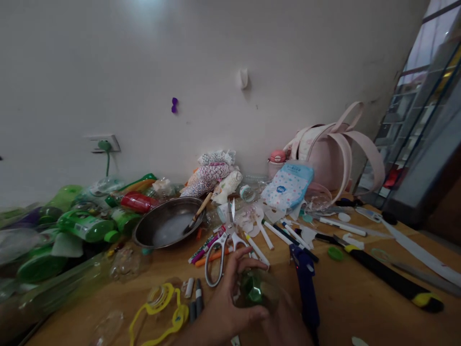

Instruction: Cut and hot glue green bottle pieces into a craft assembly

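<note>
My left hand [230,300] curves its fingers and thumb round a clear green plastic piece [253,290] that looks like the rounded end of a bottle. Close against its right side is my right hand [283,315], blurred, its fingers not clearly visible. Just beyond my left hand lie white-handled scissors [215,269] with the blades pointing at the wall, beside several markers [212,256]. A dark blue glue gun [305,283] lies to the right of my hands. Left of them are a yellow plastic strap with a ring [163,300] and a grey marker [199,295].
A metal bowl [144,235] with a brush [199,211] leaning in it stands at the left. Green plastic bottles [86,226] pile up beyond it. A black-and-yellow box cutter [389,276] lies at the right. A pink backpack [320,154] stands against the wall.
</note>
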`<control>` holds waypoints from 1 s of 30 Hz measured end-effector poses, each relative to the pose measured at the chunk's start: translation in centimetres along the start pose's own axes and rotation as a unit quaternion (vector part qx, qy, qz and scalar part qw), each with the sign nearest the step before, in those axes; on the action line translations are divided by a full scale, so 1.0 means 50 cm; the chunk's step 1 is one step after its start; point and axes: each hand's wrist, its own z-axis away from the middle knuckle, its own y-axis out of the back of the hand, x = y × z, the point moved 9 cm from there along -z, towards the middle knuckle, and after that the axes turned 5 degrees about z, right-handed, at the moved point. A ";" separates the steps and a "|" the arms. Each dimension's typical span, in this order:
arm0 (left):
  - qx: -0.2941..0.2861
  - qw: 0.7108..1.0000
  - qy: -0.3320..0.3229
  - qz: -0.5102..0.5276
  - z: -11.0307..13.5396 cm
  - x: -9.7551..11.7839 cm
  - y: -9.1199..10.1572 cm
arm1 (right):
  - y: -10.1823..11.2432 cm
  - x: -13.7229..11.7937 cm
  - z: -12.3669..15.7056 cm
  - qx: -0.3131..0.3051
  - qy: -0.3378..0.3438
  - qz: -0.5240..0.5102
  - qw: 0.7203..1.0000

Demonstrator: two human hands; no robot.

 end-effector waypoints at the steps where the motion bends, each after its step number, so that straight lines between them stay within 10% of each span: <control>1: 0.002 1.000 -0.005 -0.002 0.000 0.001 0.001 | 0.003 0.005 0.002 0.001 -0.004 0.003 1.000; 6: 0.016 0.999 -0.013 0.027 0.002 -0.003 0.010 | 0.000 0.033 0.002 0.020 -0.029 0.002 0.999; 14: 0.205 0.940 0.056 0.268 -0.005 -0.023 0.074 | -0.031 0.066 -0.006 0.086 -0.156 -0.179 0.968; 21: 0.236 0.900 0.137 0.339 -0.012 -0.032 0.069 | -0.041 0.049 -0.007 0.122 -0.224 -0.317 0.914; 30: 0.168 0.914 0.149 0.337 -0.013 -0.041 0.059 | -0.033 0.036 -0.008 0.085 -0.152 -0.260 0.950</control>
